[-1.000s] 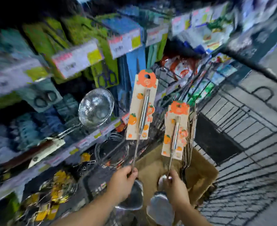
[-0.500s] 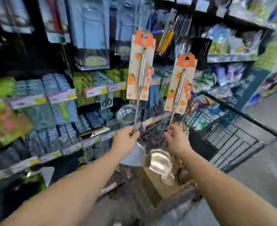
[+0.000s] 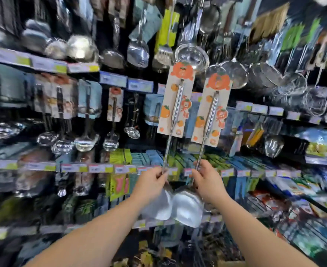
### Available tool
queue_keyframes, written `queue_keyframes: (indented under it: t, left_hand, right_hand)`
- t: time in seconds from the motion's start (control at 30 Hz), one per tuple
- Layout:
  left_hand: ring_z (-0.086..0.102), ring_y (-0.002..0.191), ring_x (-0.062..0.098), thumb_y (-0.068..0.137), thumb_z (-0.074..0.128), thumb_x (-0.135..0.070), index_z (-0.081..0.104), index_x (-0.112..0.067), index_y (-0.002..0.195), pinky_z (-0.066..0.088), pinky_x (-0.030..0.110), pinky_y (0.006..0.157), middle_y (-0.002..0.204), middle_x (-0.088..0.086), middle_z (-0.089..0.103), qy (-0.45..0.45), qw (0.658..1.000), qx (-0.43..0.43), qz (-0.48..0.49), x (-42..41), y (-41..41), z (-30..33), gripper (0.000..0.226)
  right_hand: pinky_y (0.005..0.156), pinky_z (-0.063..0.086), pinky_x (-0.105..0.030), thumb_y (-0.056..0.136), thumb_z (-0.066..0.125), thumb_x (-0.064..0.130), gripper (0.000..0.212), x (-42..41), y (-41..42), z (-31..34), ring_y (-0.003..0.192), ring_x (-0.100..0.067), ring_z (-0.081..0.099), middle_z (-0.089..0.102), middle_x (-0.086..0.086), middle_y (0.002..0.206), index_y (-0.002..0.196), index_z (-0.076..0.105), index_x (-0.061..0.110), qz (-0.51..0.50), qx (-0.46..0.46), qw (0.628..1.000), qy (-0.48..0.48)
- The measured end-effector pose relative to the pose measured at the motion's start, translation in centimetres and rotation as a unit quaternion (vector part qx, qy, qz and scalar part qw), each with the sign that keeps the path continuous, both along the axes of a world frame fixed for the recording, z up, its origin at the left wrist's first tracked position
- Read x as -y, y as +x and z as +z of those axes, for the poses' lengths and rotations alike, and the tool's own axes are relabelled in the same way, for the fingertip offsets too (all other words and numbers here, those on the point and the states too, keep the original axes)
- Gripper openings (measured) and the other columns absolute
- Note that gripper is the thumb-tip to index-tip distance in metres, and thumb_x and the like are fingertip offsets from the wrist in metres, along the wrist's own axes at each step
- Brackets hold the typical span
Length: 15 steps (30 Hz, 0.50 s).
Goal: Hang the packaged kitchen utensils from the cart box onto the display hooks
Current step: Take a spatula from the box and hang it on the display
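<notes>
While two carded ladles are raised toward the display, the left ladle is pinched at its thin shaft by the left hand, and the right ladle is grasped likewise by the right hand. Both bowls hang below the hands, touching. The carry-to-hook step is judged to be in hand; next, each orange card top must be aligned with a free hook, none of which can be made out through the blur.
</notes>
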State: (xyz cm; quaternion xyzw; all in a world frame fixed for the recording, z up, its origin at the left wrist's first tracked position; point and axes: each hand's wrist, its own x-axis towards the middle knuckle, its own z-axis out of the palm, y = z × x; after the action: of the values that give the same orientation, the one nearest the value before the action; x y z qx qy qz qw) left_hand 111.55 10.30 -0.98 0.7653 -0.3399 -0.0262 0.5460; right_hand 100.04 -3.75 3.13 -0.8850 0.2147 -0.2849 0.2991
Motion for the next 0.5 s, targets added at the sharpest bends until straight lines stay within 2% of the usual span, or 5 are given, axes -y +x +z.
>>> queue_keyframes:
  t: [0.07,0.17,0.33,0.4,0.5]
  left_hand:
    - [0.065,0.076,0.028,0.093,0.055,-0.029,0.068,-0.012,0.089,0.050,0.039,0.073,0.072,0.010,0.070,-0.011,0.999,0.019,0.036,-4.0,2.8,1.3,0.021]
    - [0.053,0.063,0.014,0.094,0.055,-0.022,0.064,-0.019,0.076,0.038,0.027,0.061,0.060,-0.005,0.057,-0.022,0.995,0.057,0.076,-10.6,6.8,3.1,0.020]
    - [0.063,0.076,0.029,0.094,0.053,-0.030,0.065,-0.011,0.081,0.047,0.040,0.071,0.073,0.011,0.069,-0.011,0.992,0.072,0.107,-21.1,14.2,5.1,0.026]
    - [0.060,0.072,0.027,0.095,0.051,-0.029,0.063,-0.009,0.080,0.044,0.037,0.066,0.071,0.010,0.066,-0.016,0.989,0.085,0.120,-24.4,16.5,6.2,0.028]
    - [0.053,0.062,0.017,0.096,0.050,-0.028,0.060,-0.013,0.075,0.035,0.030,0.059,0.066,0.002,0.060,-0.035,0.988,0.079,0.125,-28.1,18.7,8.0,0.028]
  right_hand:
    - [0.055,0.038,-0.023,0.099,0.050,0.021,0.011,-3.8,3.5,1.2,0.062,-0.008,0.052,0.060,0.002,0.075,0.103,0.050,0.011,0.024,0.016,0.999,-0.014]
    - [0.061,0.043,-0.028,0.098,0.052,0.021,0.007,-9.8,9.0,2.4,0.073,-0.010,0.060,0.065,0.004,0.080,0.105,0.050,0.021,0.053,0.041,0.998,-0.011]
    - [0.063,0.042,-0.034,0.096,0.054,0.019,0.006,-19.3,17.3,3.6,0.065,-0.019,0.056,0.067,-0.005,0.078,0.102,0.052,0.020,0.096,0.071,0.993,-0.014]
    - [0.063,0.042,-0.034,0.097,0.053,0.018,0.005,-22.5,19.8,4.3,0.068,-0.024,0.059,0.067,-0.005,0.077,0.101,0.052,0.021,0.108,0.075,0.991,-0.007]
    - [0.058,0.040,-0.029,0.098,0.051,0.021,0.004,-26.1,23.0,5.5,0.063,-0.017,0.055,0.065,0.001,0.074,0.098,0.051,0.025,0.120,0.087,0.989,0.007]
